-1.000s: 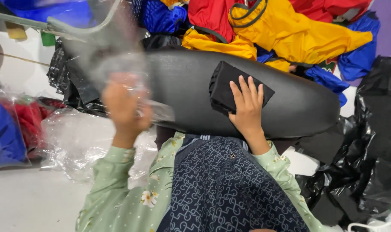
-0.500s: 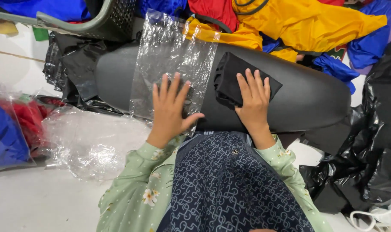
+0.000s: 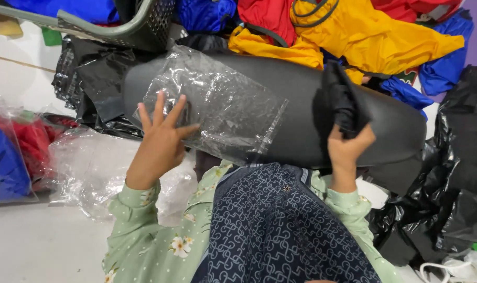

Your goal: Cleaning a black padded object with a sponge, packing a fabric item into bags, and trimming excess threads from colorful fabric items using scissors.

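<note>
At far left on the floor, packed red and blue garments point(image 3: 13, 152) in clear wrap, then a loose heap of clear bags point(image 3: 86, 167). Above these, rim of a grey basket point(image 3: 118, 26).

Next across, left hand point(image 3: 160, 141) laid flat on the clear plastic bag point(image 3: 223, 110), fingers point(image 3: 157, 107) spread wide, gripping nothing, only pressing down the bag's left end. Bag lying crumpled along the black padded worktop point(image 3: 296, 99), its right corner hanging just over the near edge.

Further right, right hand point(image 3: 348, 149) closed round the lower end of a black folded garment point(image 3: 343, 102), raised upright off the worktop, well apart from the bag.

Seemingly the stage of bag pinned flat and garment in the air. Bringing the two together would likely call for finding and parting the bag's mouth, not discernible here, and probably for more than a flat palm.

Bare worktop between bag and garment. Behind, crowded by a yellow jacket point(image 3: 375, 42) and other bright clothing touching the far edge. At right, black plastic sheeting point(image 3: 458, 157) close against the worktop's end.
</note>
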